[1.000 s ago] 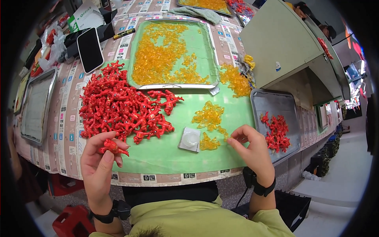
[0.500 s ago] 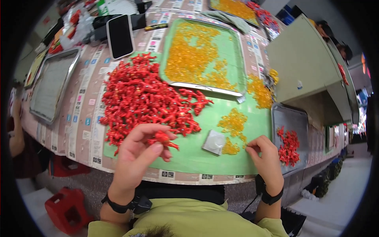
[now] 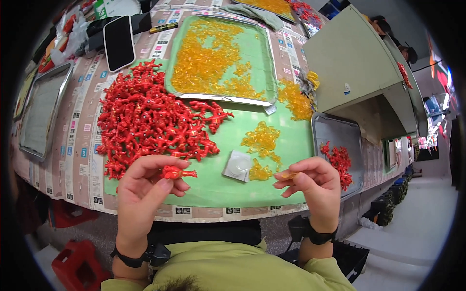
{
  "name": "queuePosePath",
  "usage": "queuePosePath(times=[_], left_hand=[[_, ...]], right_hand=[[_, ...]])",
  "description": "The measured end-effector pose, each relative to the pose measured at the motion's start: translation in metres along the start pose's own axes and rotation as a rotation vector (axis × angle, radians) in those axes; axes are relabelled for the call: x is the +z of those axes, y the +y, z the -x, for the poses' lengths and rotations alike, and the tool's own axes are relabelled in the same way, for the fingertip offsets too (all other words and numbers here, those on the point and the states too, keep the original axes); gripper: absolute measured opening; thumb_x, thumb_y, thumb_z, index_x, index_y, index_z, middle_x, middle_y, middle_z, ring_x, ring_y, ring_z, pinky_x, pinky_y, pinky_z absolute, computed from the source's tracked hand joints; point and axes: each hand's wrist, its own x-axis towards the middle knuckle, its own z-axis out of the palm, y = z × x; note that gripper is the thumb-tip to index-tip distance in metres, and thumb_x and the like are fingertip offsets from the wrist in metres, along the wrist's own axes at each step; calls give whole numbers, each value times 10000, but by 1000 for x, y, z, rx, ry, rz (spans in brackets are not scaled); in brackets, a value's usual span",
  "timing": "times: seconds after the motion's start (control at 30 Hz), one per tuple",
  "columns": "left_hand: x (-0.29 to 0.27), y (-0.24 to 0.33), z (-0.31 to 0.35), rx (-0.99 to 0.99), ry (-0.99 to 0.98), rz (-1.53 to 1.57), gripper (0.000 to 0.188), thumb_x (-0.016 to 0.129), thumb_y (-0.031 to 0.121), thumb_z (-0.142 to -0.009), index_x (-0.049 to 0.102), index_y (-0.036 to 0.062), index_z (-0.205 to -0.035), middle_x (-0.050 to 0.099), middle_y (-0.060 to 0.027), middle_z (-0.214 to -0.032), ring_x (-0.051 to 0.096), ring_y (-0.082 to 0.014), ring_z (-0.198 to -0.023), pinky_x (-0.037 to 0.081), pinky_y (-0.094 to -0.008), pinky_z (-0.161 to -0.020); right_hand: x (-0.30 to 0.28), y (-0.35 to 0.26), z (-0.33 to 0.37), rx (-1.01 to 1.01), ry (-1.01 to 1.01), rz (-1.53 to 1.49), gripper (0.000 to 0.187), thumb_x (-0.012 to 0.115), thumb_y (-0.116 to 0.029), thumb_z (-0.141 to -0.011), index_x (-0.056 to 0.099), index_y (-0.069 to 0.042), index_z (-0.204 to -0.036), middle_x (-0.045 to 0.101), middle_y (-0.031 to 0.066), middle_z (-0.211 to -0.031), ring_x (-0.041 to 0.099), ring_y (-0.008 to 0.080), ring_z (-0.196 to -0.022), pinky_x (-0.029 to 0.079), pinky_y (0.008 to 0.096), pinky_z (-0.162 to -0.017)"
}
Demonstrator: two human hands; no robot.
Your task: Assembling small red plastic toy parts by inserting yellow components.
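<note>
Between the thumb and fingers of my left hand [image 3: 145,186] is a small red plastic figurine [image 3: 175,172], its narrow end pointing right. My right hand [image 3: 315,186] pinches a small translucent yellow plastic piece [image 3: 287,176] over the right part of the green mat [image 3: 218,191]. A large heap of red figurines [image 3: 145,121] lies just beyond my left hand. Small piles of yellow pieces [image 3: 262,140] lie on the mat near my right hand. Between the hands, slightly farther off, sits a square white holder with a round pale disc [image 3: 238,166].
A green-lined tray [image 3: 264,58] of yellow pieces stands behind the mat. At the right, a grey tray [image 3: 347,128] holds some red figurines beside a pale cabinet [image 3: 349,63]. A phone [image 3: 119,43] and an empty metal tray [image 3: 46,111] are at the left. A red stool [image 3: 80,264] stands below.
My right hand has lifted from beside the yellow pile with a yellow piece pinched in it. The red figurine in my left hand has turned to point more level. The whole view has shifted.
</note>
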Motion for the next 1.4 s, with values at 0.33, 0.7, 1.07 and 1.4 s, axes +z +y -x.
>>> queuePosePath(times=[0.33, 0.7, 1.07, 1.4], left_hand=[[-1, 1, 0, 0, 45, 13, 288, 530, 97, -899, 512, -55, -1143, 588, -208, -1146, 647, -225, -929, 540, -300, -797], [-13, 1, 1, 3, 55, 31, 272, 531, 77, -895, 522, -59, -1131, 600, -210, -1114, 651, -235, -911, 547, -313, -783], [-6, 1, 3, 19, 22, -12, 211, 530, 32, -877, 547, -51, -1070, 592, -210, -1101, 653, -227, -892, 551, -312, -768], [6, -1, 1, 33, -36, -32, 201, 532, 21, -848, 553, -52, -1033, 581, -216, -1084, 649, -225, -875, 549, -316, -761]], right_hand=[[5, 6, -2, 14, -90, -73, 121, 561, -42, -900, 544, 42, -986, 670, 217, -922, 677, 238, -853, 560, 285, -675], [17, 8, -9, 6, -158, -134, 128, 562, -46, -906, 534, 36, -1000, 667, 202, -934, 673, 236, -872, 557, 292, -717], [13, 7, -6, -29, -201, -151, 142, 541, -14, -909, 542, 39, -1041, 653, 191, -976, 660, 241, -920, 552, 316, -773], [1, 6, 0, -50, -202, -173, 142, 526, 5, -912, 547, 43, -1046, 653, 190, -981, 657, 232, -922, 546, 311, -787]])
